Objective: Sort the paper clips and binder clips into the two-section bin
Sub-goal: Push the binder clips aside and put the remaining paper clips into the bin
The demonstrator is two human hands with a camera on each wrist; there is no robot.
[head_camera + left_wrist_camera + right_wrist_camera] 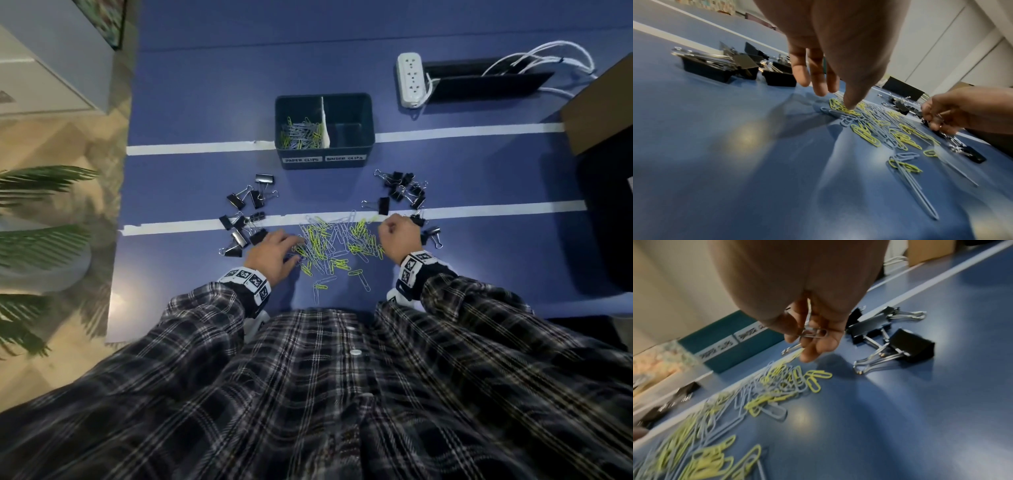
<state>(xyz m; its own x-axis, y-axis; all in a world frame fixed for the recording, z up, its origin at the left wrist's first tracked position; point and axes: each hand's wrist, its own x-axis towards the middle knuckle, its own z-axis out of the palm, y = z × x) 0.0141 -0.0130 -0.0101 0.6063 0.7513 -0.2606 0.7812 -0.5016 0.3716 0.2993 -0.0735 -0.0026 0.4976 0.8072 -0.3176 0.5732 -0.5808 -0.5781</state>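
A dark two-section bin (372,116) stands mid-table, labelled for paper clips on the left and binder clips on the right. Its left section holds paper clips (301,133); its right section looks bare. A loose pile of silver and yellow-green paper clips (337,240) lies in front of me. Black binder clips lie in a left group (245,216) and a right group (404,188). My left hand (291,245) has straight fingers touching the pile's left edge (846,112). My right hand (388,228) is curled, pinching silver paper clips (813,334) above the pile's right end.
A white power strip (411,78) and a black cable tray (486,82) lie behind the bin. A cardboard box (599,109) and a dark object (606,222) sit at the right edge. White tape lines (479,209) cross the blue table. A plant (34,222) stands at the left.
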